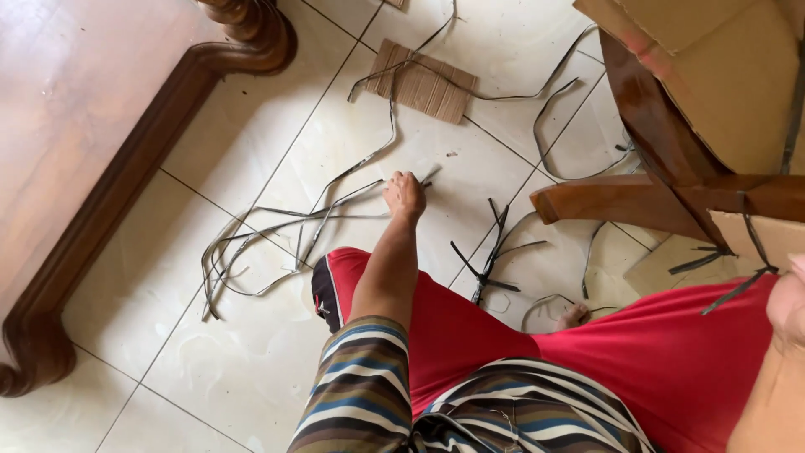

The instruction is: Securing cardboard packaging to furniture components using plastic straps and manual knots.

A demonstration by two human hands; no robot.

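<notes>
My left hand [405, 195] reaches down to the white tiled floor, its fingers closed around the ends of thin black packing straps [277, 220]. These straps trail away to the left in a loose tangle. My arm wears a striped sleeve above red shorts. My right hand [789, 304] shows only as a sliver at the right edge, beside a strap [738, 289] lying across my lap. Its fingers are out of sight.
More black straps [490, 252] lie scattered on the tiles, and a corrugated cardboard piece [423, 81] lies further out. A dark wooden furniture leg [625, 200] with a cardboard box [721, 67] on it stands at right. A carved wooden frame [126, 159] runs along the left. My toes [573, 315] show by the shorts.
</notes>
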